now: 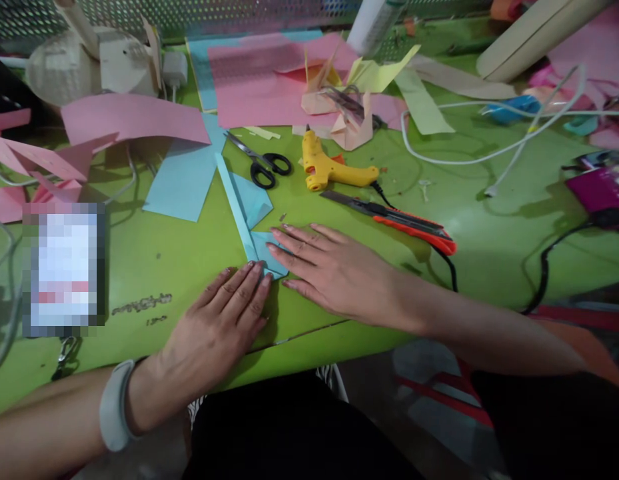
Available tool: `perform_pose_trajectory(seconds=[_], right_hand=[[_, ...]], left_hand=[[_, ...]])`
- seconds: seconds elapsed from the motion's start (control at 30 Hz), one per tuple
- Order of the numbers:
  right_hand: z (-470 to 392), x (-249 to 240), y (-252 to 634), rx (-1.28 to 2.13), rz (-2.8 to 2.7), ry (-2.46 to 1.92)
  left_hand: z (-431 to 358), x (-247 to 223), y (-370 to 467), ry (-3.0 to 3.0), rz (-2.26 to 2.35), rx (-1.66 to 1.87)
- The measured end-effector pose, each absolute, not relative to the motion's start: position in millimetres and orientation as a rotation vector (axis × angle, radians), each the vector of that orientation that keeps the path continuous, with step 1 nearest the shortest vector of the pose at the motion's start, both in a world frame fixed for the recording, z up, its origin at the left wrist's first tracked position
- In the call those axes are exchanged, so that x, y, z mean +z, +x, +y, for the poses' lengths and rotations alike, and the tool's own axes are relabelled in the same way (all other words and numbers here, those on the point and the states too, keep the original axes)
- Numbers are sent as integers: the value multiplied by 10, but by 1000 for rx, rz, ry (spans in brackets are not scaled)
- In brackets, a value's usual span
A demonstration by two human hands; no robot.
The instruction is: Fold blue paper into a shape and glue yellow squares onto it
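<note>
A folded piece of light blue paper (pixel 235 208) lies on the green table, with a long narrow strip along its left side and flaps to the right. My left hand (pixel 224 317) rests flat with its fingertips on the lower end of the paper. From the right, my right hand (pixel 334 270) lies with fingers spread, its fingertips on the lower right flap. Black-handled scissors (pixel 264 167) lie just above the paper. Right of them are a yellow glue gun (pixel 336 167) and a red and black utility knife (pixel 399 223).
Pink sheets (pixel 264 80), a blue sheet (pixel 184 173) and paper scraps cover the back of the green table (pixel 189 253). A phone (pixel 66 267) lies at the left. White cables (pixel 464 162) run across the right side.
</note>
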State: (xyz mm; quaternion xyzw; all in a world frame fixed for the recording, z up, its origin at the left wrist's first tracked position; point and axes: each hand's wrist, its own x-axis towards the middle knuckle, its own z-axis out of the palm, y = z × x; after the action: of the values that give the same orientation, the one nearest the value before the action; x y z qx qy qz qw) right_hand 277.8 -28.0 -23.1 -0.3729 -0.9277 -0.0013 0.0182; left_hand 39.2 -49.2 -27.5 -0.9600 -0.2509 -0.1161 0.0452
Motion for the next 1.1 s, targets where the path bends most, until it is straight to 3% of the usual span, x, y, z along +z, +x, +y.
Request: perform_pose_trajectory(seconds=[1.1], right_hand=[[-287, -219, 2758, 13, -2863, -1154]], left_hand=[[-450, -281, 414, -2960, -813, -390]])
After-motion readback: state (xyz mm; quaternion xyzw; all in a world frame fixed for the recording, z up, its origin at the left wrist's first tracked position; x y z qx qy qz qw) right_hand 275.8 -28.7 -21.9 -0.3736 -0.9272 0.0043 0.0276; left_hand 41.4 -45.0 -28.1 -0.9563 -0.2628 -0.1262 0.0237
